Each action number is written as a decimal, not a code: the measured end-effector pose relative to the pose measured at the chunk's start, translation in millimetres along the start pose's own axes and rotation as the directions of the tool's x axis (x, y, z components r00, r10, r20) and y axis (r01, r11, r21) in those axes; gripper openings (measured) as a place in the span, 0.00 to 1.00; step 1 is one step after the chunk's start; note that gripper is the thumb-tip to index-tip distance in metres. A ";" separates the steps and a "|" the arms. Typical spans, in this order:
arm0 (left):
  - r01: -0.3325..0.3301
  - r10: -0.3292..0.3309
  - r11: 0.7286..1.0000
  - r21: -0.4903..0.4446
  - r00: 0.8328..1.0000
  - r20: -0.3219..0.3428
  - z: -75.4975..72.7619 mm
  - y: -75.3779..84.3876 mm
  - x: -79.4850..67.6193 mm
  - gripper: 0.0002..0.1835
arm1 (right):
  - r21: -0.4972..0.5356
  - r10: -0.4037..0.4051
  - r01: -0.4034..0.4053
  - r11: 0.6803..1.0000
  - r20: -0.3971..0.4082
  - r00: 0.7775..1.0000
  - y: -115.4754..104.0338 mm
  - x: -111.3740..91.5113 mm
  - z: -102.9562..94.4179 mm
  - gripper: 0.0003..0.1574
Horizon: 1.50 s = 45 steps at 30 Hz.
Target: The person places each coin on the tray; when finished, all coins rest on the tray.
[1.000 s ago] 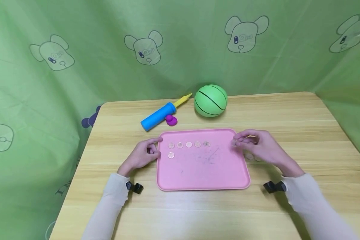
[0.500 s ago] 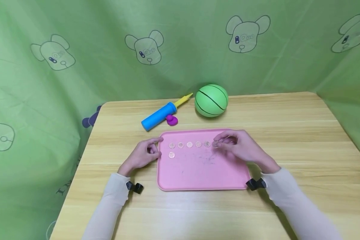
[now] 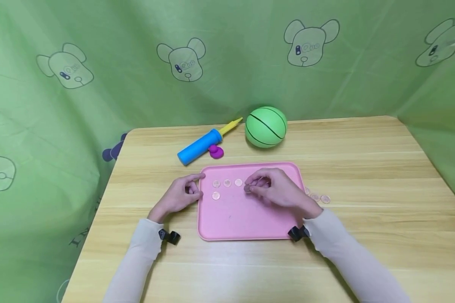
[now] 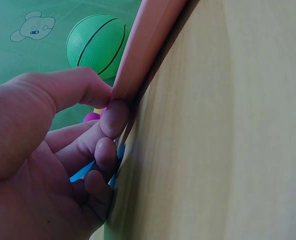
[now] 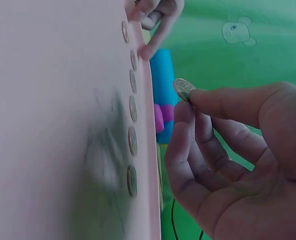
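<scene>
A shallow pink tray (image 3: 250, 229) lies on the wooden table. Thumb and index finger of my left hand (image 3: 178, 195) hold its left rim, while the other fingers are bent, as the left wrist view shows. Above the tray my right hand (image 3: 274, 187) pinches a coin (image 5: 183, 89) between thumb and fingertips. A row of coins (image 3: 227, 183) lies along the far side of the tray; one more coin (image 3: 216, 195) sits below the row's left end. In the head view my right hand hides the row's right part, which the right wrist view shows.
Several loose coins (image 3: 325, 199) lie just right of the tray. Behind it stand a green ball (image 3: 266, 127), a blue pump (image 3: 199, 147) with a yellow nozzle, and a small purple object (image 3: 216, 152). A green curtain (image 3: 235, 92) hangs behind the table (image 3: 371, 168).
Carrying the coin, my right hand has moved left from the tray's right edge, past the right end of the row, to near its middle. My left hand stays on the rim.
</scene>
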<state>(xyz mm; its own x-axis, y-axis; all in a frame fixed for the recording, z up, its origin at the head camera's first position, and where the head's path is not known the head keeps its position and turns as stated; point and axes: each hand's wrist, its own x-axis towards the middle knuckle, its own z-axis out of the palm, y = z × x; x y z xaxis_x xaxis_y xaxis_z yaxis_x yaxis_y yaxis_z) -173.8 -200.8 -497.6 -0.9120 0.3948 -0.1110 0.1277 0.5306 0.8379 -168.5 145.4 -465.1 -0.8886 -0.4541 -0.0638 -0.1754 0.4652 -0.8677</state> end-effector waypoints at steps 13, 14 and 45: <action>-0.005 0.005 1.000 0.010 1.000 -0.003 1.6 -0.6 -0.5 0.34 | -0.085 -0.044 0.046 0.995 0.030 0.999 -11.5 21.2 35.7 0.09; -0.004 0.004 1.000 0.010 1.000 -0.002 1.3 -0.2 -0.5 0.34 | -0.088 -0.047 0.050 0.995 0.034 0.998 -12.4 23.0 38.3 0.09; -0.014 0.014 1.000 0.009 1.000 -0.007 1.7 1.0 0.1 0.33 | -0.213 -0.026 0.037 0.976 0.052 0.998 -19.5 27.5 48.0 0.10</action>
<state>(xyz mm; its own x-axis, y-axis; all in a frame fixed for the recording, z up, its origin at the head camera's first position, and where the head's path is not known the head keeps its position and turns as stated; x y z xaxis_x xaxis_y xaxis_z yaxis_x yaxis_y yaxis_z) -173.1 -199.0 -497.6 -0.9130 0.3967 -0.0954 0.1438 0.5317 0.8346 -169.2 87.3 -473.6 -0.8605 -0.5051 -0.0669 -0.2941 0.5996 -0.7443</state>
